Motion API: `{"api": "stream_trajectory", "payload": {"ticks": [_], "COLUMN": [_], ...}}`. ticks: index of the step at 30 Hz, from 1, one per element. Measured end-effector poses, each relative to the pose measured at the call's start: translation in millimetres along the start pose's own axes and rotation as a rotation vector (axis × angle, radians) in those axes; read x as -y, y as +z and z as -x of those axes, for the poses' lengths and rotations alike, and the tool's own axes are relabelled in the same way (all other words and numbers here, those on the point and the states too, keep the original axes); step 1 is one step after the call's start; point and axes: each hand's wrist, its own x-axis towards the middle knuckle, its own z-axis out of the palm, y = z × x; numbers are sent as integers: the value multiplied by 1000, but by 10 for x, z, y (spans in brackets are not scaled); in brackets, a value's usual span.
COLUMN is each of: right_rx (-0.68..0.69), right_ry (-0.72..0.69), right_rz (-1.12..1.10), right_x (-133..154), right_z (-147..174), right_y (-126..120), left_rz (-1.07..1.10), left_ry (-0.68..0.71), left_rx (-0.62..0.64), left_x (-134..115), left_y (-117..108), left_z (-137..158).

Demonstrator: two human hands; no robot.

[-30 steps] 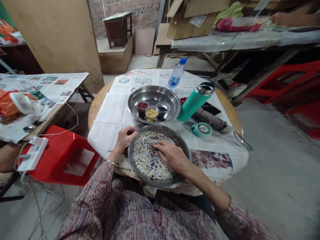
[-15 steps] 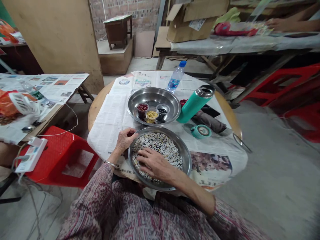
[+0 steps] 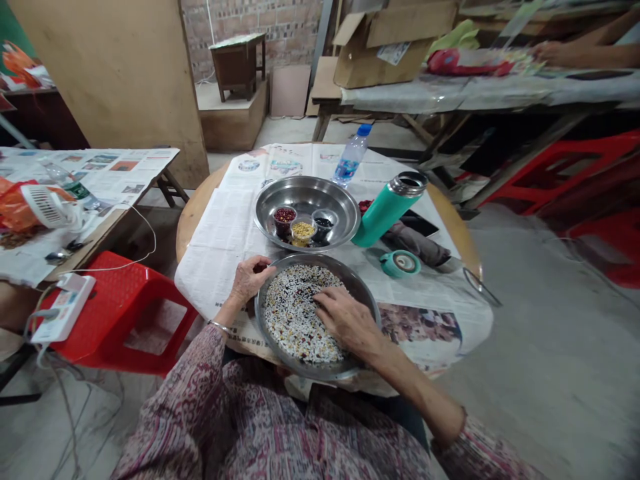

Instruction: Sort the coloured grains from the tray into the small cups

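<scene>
A steel basin [image 3: 373,303] in front of me holds a mixed layer of white grains [image 3: 295,327] with black, yellow and dark red bits among them. My left hand [image 3: 249,279] is closed at the basin's left rim, its thumb and forefinger on the edge; its palm side is hidden. Over the right half of the grains lies my right hand [image 3: 347,320], fingers bent and slightly apart, tips touching the grains. Behind stands a second steel basin [image 3: 340,200] with small clear cups of red beans [image 3: 285,215], yellow beans [image 3: 303,231] and black beans [image 3: 324,223].
A green flask [image 3: 390,210] without its lid, a green lid [image 3: 400,263], a water bottle [image 3: 351,157] and a dark folded umbrella-like item [image 3: 420,245] share the newspaper-covered round table [image 3: 210,247]. A red stool [image 3: 115,313] with a power strip [image 3: 65,310] stands left. A person's hand [image 3: 550,52] shows far right.
My right hand has slid rightward across the grains, uncovering the left and middle part of the basin. My left hand stays at the rim.
</scene>
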Motion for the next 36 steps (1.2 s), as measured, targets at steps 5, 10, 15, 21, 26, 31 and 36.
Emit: {"api": "stream_trajectory", "payload": {"ticks": [5, 10, 15, 21, 26, 31, 36], "right_rx": [135, 76, -158, -314, -224, -154, -83], "right_ry": [-220, -225, -71, 115, 115, 64, -1], "right_rz": [-106, -155, -269, -207, -35, 103, 101], "right_x": [280, 242, 123, -2, -43, -86, -91], "right_z": [-69, -223, -579, -1364, -1848, -2047, -2118], "right_y": [14, -99, -304, -528, -556, -501, -472], "left_rz": [2, -14, -8, 42, 40, 36, 34], "left_ry": [-1, 0, 1, -9, -16, -17, -14], "left_rx": [2, -8, -5, 3, 2, 10, 9], "left_x": [19, 24, 30, 55, 57, 48, 43], "left_y": [7, 10, 8, 9, 14, 13, 17], "left_z": [-4, 2, 10, 22, 34, 41, 43]}}
